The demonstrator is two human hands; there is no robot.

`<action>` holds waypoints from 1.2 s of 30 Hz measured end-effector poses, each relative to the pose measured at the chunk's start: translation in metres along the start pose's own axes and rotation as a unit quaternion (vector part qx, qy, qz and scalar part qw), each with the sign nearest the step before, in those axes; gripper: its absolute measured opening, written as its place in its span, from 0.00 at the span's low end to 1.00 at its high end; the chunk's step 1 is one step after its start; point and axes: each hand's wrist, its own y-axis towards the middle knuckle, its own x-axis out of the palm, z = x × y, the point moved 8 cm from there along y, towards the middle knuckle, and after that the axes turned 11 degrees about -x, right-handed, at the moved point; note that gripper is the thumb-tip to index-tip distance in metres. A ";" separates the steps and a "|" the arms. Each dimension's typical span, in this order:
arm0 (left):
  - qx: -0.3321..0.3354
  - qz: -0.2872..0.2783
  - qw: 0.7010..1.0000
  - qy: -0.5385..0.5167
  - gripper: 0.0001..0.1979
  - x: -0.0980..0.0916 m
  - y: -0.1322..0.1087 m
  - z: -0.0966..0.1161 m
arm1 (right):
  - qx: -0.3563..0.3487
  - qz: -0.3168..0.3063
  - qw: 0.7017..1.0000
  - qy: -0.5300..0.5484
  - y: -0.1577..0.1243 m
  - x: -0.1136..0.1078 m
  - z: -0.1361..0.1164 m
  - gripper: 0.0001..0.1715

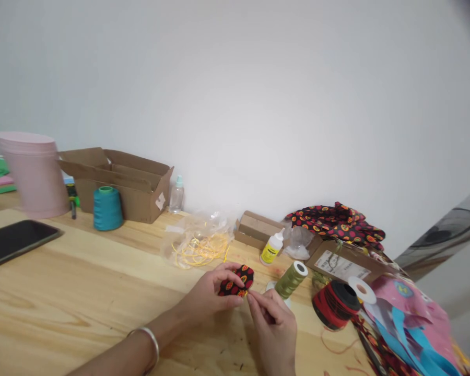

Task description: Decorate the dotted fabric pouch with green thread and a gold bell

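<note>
Both hands are held just over the wooden table (pixel 62 303). A small patterned fabric piece (pixel 237 280) is clamped between thumb and fingers of the left hand (pixel 209 295), and its lower edge is pinched by the closed fingertips of the right hand (pixel 274 324). The piece seems only partly worked. An olive thread spool (pixel 292 278) is laid just beside.
</note>
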 end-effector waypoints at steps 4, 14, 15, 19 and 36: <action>0.000 0.012 1.000 0.005 0.09 -0.002 0.002 -0.002 | -0.008 0.005 1.000 0.007 0.000 0.000 -0.002 0.09; -0.013 0.048 0.996 0.079 0.04 -0.009 0.003 -0.003 | 0.012 -0.013 1.000 0.019 0.000 0.007 0.002 0.10; -0.010 0.051 0.994 0.094 0.04 -0.009 0.003 -0.002 | 0.019 -0.030 0.999 0.015 -0.001 0.010 0.005 0.10; -0.002 0.065 0.982 0.178 0.03 -0.017 0.000 0.004 | 0.044 -0.160 0.986 -0.016 -0.007 0.023 0.015 0.10; -0.024 0.006 1.000 0.009 0.09 0.003 -0.007 0.014 | -0.008 -0.208 0.976 -0.056 0.006 0.000 0.008 0.13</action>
